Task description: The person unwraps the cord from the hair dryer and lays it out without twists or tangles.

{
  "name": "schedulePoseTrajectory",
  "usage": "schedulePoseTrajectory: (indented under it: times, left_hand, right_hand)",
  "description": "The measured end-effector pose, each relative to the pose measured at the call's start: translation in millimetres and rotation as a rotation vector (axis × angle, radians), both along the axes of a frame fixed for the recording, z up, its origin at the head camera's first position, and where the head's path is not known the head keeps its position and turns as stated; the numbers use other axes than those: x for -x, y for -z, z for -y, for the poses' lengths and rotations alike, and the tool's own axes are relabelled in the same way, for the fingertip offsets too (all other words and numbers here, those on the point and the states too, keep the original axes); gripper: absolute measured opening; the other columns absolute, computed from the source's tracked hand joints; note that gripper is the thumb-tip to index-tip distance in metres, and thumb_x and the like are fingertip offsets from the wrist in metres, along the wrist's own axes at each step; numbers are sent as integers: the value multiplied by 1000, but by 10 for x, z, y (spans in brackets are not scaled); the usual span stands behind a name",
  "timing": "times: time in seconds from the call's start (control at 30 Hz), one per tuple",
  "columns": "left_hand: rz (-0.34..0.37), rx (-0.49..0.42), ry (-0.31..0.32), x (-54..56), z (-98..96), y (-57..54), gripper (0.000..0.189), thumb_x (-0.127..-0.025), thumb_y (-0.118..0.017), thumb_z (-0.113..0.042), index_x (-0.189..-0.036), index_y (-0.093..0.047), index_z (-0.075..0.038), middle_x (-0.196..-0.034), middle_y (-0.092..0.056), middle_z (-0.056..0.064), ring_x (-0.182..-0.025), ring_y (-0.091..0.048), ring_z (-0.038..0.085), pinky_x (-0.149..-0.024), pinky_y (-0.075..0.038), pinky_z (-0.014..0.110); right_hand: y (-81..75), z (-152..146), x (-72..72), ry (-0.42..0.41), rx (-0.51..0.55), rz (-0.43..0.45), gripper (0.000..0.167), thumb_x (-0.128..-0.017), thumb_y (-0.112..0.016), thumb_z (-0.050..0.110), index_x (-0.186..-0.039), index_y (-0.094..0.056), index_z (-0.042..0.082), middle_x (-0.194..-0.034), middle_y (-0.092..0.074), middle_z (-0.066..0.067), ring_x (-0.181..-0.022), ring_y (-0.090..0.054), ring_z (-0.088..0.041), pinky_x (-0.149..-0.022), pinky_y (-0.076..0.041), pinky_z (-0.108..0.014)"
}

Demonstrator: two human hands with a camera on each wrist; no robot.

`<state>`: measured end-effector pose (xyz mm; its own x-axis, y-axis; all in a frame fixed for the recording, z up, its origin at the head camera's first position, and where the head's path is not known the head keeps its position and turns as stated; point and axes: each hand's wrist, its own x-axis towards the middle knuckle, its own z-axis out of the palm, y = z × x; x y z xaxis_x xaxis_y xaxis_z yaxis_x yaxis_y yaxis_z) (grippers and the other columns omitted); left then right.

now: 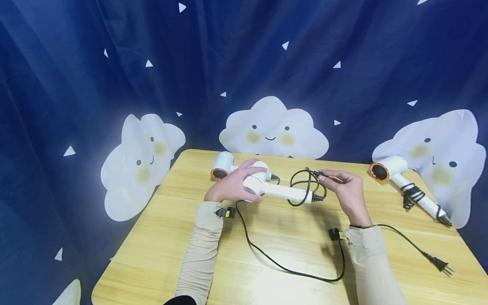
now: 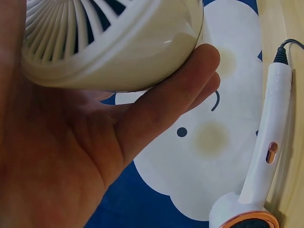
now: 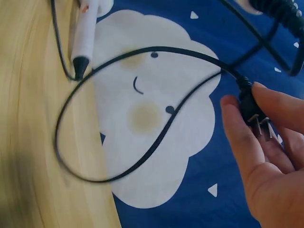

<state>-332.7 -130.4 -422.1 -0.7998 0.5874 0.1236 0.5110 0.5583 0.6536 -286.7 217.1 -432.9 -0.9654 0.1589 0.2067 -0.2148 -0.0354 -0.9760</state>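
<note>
My left hand (image 1: 233,184) grips a white hair dryer (image 1: 287,192) by its head, above the table, with the handle pointing right. In the left wrist view the dryer's vented head (image 2: 128,66) rests between thumb and fingers. Its black cord (image 3: 156,49) hangs in loose loops around the end of the handle. My right hand (image 1: 348,195) pinches the two-pin plug (image 3: 250,107) of that cord between thumb and fingers, the prongs showing in the right wrist view. Behind the left hand lies a second white dryer (image 1: 223,163) with a copper-coloured ring, partly hidden by the hand.
On the right of the wooden table (image 1: 160,241) lies a third white dryer (image 1: 396,173), its cord (image 1: 415,192) wound round the handle. Another black cord (image 1: 289,271) curves across the front, and a two-pin plug (image 1: 439,264) lies at the right. A blue curtain (image 1: 251,51) hangs behind.
</note>
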Motion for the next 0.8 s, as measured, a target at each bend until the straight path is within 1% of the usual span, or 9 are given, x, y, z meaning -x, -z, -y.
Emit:
schedulePoseTrajectory:
  times: [0.1,0.23,0.37,0.47,0.53,0.67,0.73,0.8]
  left_hand:
    - [-7,2,12,4,-7,9,87,-69,-91,-46,-147,-54,-38,-169,-29,0,-136,-50,25,-109,-45,47]
    - [-5,5,13,5,-11,13,86,-69,-91,-46,-147,-54,-39,-168,-29,-3,-135,-50,23,-109,-45,45]
    - [-2,12,12,5,-15,16,86,-69,-91,-46,-147,-54,-39,-168,-29,-6,-137,-49,23,-110,-44,45]
    - [0,17,10,4,-17,16,86,-69,-90,-47,-147,-54,-39,-168,-28,-7,-139,-48,23,-110,-44,45]
    - [4,20,9,-1,-16,13,86,-69,-90,-47,-147,-53,-40,-168,-28,-9,-139,-48,23,-110,-44,45]
    - [6,25,12,-7,-15,7,86,-70,-90,-48,-147,-53,-40,-168,-28,-9,-139,-48,23,-110,-44,45]
    - [6,24,14,-7,-16,5,85,-70,-90,-47,-147,-53,-39,-168,-28,-7,-139,-48,23,-110,-44,45]
    - [7,22,14,-6,-16,7,85,-71,-90,-47,-147,-53,-39,-168,-28,-7,-139,-48,23,-110,-44,45]
  right_hand:
    - [-15,27,0,24,35,-52,28,-84,-80,-4,-110,-73,-13,-100,-81,6,-89,-78,-7,-84,-59,-22]
    - [-59,66,-23,66,35,-104,25,-82,-81,-6,-106,-75,-12,-98,-81,6,-87,-78,-7,-83,-59,-21]
    - [-118,99,-61,77,48,-157,24,-82,-81,-9,-104,-75,-13,-97,-81,3,-85,-78,-8,-81,-60,-20]
    - [-166,128,-89,70,81,-205,26,-82,-78,-12,-107,-72,-17,-96,-82,2,-86,-78,-8,-81,-60,-20]
    - [-197,150,-108,74,84,-226,28,-83,-77,-13,-110,-70,-19,-94,-82,3,-86,-78,-8,-81,-60,-20]
    - [-264,200,-167,72,37,-286,27,-84,-77,-12,-109,-69,-18,-98,-81,2,-87,-78,-7,-80,-59,-19]
    - [-290,226,-197,49,8,-334,24,-84,-76,-13,-107,-69,-19,-100,-81,2,-89,-78,-7,-81,-59,-18]
    - [-312,251,-225,3,-6,-390,21,-85,-73,-15,-105,-68,-20,-102,-80,1,-91,-78,-7,-82,-59,-18]
